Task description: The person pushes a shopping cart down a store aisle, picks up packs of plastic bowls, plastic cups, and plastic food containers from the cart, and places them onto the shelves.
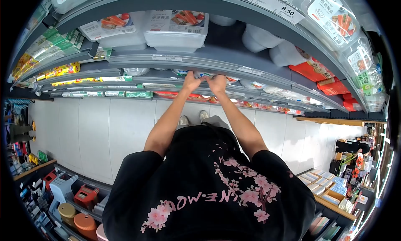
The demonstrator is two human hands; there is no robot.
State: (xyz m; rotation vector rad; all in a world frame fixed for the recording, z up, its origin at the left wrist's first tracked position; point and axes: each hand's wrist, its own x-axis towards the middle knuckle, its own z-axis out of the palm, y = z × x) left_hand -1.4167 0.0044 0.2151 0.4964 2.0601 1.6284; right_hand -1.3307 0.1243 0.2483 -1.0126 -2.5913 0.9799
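Both hands reach into a lower level of the store shelf in the middle of the head view. My left hand [191, 82] is closed at the left side of a small package [205, 75] with a white, blue and green label. At the package's right side, my right hand [217, 83] is closed as well, its thumb side near the left one. The exact kind of package is too small to make out, and the shelf edge partly hides it. Similar packs [181, 72] lie beside it on the same level.
Above are clear plastic food containers [177, 30], white bowls [260, 37] and red packs [316, 75]. Yellow and green boxes [62, 70] fill the left shelves. Behind me stand bins and stools [62, 190]. Another person [353, 147] is far right on the pale tiled floor [83, 136].
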